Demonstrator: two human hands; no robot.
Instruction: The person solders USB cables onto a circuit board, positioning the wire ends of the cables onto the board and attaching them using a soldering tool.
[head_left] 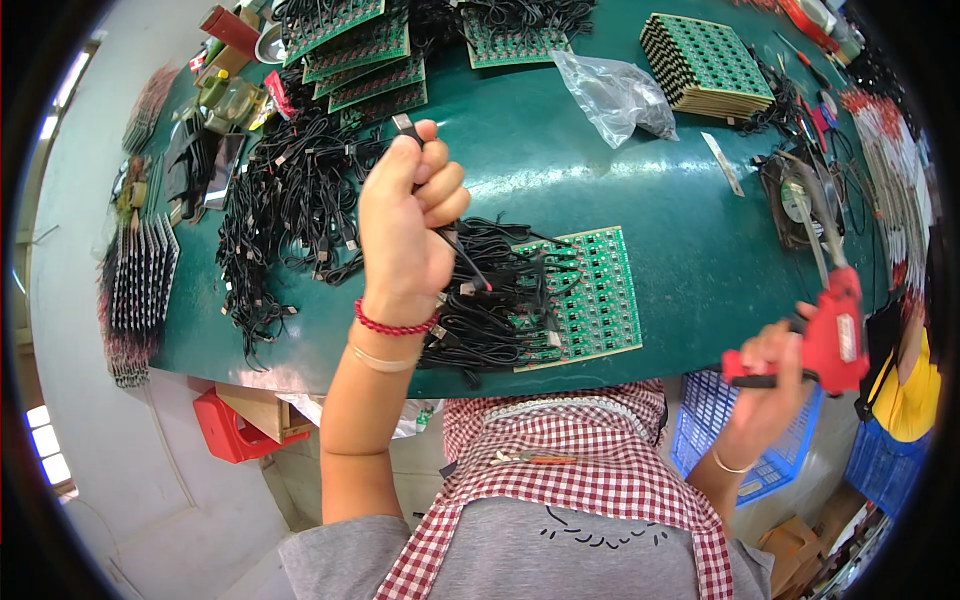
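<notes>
My left hand [408, 225] is raised over the table, its fingers closed around a black USB cable [404, 124]. The cable's metal plug sticks out above the thumb, and its other end, with a reddish tip, hangs out below the fist. At the right, my right hand [775, 365] grips the handle of a red soldering gun [846, 335], whose long tip points up over the table. Between my hands lies a green circuit board panel [608, 290] near the table's front edge. Black cables [490, 310] cover its left part, some with ends on the board.
A large heap of black USB cables [290, 185] lies to the left. Stacked green panels [705, 60] stand at the back right, beside a clear plastic bag [615, 95]. More panels with cables [365, 65] are piled at the back. A blue basket [700, 430] sits below the table.
</notes>
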